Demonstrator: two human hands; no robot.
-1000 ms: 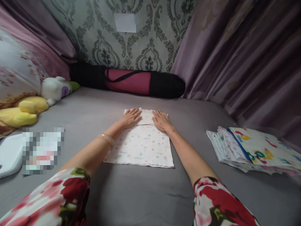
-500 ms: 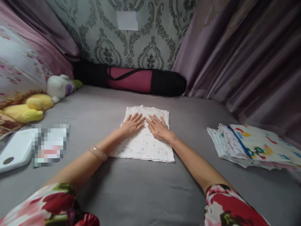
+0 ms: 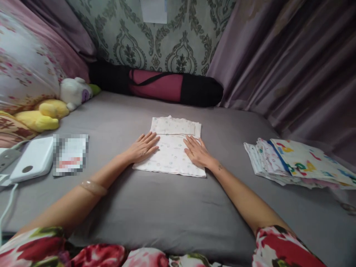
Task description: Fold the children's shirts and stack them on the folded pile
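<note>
A white garment (image 3: 169,157) with small pale prints lies flat on the grey sheet, its kind not plain from this view. Its far part is a folded band (image 3: 174,126) lying on top. My left hand (image 3: 144,147) rests flat on the garment's left edge, fingers stretched out and pointing away from me. On the right edge lies my right hand (image 3: 197,152), palm down with its fingers apart. Neither hand grips the cloth.
Folded clothes (image 3: 308,163) lie stacked on the right. To the left are a white power bank (image 3: 33,157), a blurred packet (image 3: 71,155) and plush toys (image 3: 41,116). A black and maroon bag (image 3: 155,85) lies along the wall.
Both hands have slid apart from the garment's middle to its two side edges, uncovering the folded band's edge. The camera view has tilted down slightly.
</note>
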